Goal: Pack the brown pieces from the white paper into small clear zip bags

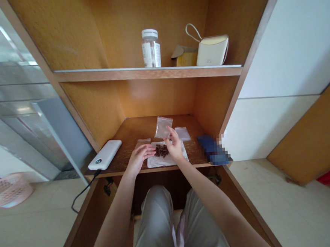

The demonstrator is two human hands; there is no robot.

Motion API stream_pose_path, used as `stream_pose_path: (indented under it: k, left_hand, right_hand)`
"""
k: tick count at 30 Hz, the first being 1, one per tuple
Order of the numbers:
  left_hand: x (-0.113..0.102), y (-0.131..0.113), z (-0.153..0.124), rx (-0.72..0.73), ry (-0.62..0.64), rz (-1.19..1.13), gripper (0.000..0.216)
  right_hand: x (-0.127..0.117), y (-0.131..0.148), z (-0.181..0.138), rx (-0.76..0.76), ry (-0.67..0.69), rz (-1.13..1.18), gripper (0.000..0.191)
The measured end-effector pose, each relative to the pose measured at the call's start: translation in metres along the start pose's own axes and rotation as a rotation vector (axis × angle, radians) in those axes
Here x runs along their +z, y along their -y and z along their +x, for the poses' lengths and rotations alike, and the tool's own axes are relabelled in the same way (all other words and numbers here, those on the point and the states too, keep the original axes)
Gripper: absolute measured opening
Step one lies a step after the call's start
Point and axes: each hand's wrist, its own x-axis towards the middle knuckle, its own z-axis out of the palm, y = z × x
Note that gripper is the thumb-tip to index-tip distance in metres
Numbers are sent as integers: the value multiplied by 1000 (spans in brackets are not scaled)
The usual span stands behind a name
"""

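My right hand (175, 145) is closed on a small clear zip bag (162, 128), pinching it near its lower right side. The bag is tilted above a pile of small dark brown beans or pellets (161, 151). They lie on a white sheet of paper or cloth (156, 162) near the shelf's front edge. My left hand (139, 158) is open, its fingers stretched out to the left edge of the pile. Whether they touch the pieces I cannot tell. Another flat clear bag (183, 134) lies behind my right hand, and a further one (143, 141) is partly hidden behind my left.
A white power bank (105, 154) with a black cable lies at the left. At the right is a blurred-out dark blue object (214, 150). The upper shelf (150, 72) holds a clear jar (150, 49), a yellow box (187, 57) and a cream looped device (212, 51).
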Motion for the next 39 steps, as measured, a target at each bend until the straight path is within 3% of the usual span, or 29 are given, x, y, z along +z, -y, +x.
stream_pose_path:
  k: [3, 6, 10, 13, 17, 23, 39]
  left_hand:
    - [-1, 4, 1, 7, 7, 48, 32]
    - [-2, 6, 2, -4, 24, 107, 31]
    - [0, 4, 0, -8, 53, 199, 31]
    - [2, 1, -2, -4, 51, 202, 30]
    - [3, -1, -3, 0, 42, 164, 31]
    - [-1, 3, 1, -4, 44, 156, 32]
    - [-4, 7, 1, 35, 54, 149, 30]
  right_hand:
    - [-3, -8, 10, 225, -158, 309, 34]
    - [-13, -18, 19, 430, -224, 574, 31]
    - [-31, -27, 31, 479, -196, 635, 27]
    - [-45, -32, 44, 414, -252, 489, 31]
    - [-64, -46, 61, 278, -351, 18, 32]
    - [-82, -70, 63, 156, -211, -455, 23]
    - [-81, -68, 50, 139, -129, -985, 24]
